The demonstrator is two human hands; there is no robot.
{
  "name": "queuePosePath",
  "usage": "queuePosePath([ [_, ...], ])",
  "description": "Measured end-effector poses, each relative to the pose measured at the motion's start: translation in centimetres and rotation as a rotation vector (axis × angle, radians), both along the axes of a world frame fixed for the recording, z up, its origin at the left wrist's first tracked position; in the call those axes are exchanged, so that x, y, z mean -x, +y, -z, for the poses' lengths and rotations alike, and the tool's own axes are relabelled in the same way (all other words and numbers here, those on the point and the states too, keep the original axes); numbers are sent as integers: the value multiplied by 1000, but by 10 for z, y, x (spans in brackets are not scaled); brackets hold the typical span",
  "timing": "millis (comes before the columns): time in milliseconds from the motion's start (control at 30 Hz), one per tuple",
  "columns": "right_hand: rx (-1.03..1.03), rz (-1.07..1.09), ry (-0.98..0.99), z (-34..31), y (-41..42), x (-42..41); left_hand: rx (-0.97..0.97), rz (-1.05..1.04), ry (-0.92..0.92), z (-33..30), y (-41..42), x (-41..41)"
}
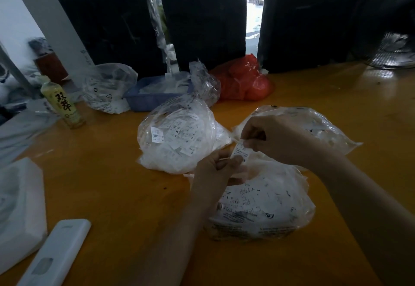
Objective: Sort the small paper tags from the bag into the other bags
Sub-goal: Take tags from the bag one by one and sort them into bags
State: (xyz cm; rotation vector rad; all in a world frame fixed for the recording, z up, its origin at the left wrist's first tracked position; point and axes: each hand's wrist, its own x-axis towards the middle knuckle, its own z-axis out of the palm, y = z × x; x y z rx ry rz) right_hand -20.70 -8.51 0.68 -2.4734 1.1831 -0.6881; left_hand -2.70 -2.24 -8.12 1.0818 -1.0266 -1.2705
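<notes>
**Two hands, one small tag, many bags**

We see two hands over the orange table (107, 186). Both hold the same small paper tag (240, 153). The right hand (276, 137) pinches its top end with curled fingers. The left hand (213, 173) pinches its bottom end, thumb and fingers bent round it. The tag has small black print and what looks like a letter S near the left fingertips.

We count three clear bags full of white tags close to the hands. One bag (265, 207) lies right under the fingers, toward us. We can read "S" on some tags inside it. A second bag (177, 137) sits just left of the fingers, and we read "XS", "S" and "M" there. A third bag (318, 128) lies behind the right hand, and its print is too blurry to read.

Farther beyond the fingers we count one more clear bag (107, 88) of tags, one blue basket (148, 101), one crumpled clear bag (204, 83) and one red bag (244, 81). One yellow-green bottle (62, 103) stands far left of the fingers, with big black Chinese writing. One white remote (56, 254) lies near us on the left, beside one white foam block (20, 209). Three big black boxes (202, 16) stand at the back.
</notes>
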Motion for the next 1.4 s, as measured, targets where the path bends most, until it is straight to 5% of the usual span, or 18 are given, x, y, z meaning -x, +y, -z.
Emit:
queuePosePath([
  [667,2,-26,-1,11,0,-6,-45,-26,207,-10,1,1],
  [933,-127,-12,-114,3,-5,1,350,-255,-597,-38,-2,-17],
  [1033,-125,150,41,0,-12,12,433,-515,-949,-53,-16,-44],
  [1200,78,423,572,4,-23,41,132,-643,-1425,-53,-48,-95],
  [1300,65,442,623,20,-34,46,-207,-492,-1669,-45,-55,-94],
  [1400,-55,377,562,44,-45,43,-265,-415,-1693,-43,-59,-91],
])
